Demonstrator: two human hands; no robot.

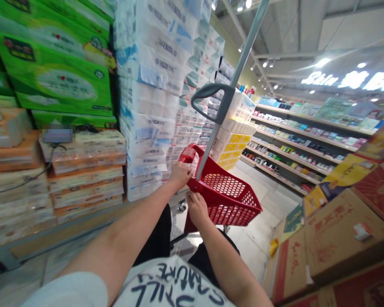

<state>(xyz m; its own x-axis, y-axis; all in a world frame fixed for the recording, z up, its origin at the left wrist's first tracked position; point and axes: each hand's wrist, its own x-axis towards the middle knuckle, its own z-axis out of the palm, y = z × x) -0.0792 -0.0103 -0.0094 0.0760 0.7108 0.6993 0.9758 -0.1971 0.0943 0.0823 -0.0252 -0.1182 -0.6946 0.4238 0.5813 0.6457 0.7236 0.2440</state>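
Red plastic shopping cart (pixel 225 196), sides full of holes, grey pole (pixel 242 64)

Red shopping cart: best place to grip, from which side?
Probably the red handle of the red shopping cart, from the wearer's side, one hand toward each end. It sits at the end nearest the wearer, and the basket reaches away. Left hand and right hand are at that end.

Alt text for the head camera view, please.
First-person view: left hand and right hand grip the near end of a red shopping cart. Stacked tissue packs stand on the left, cardboard boxes on the right, and stocked shelves beyond.
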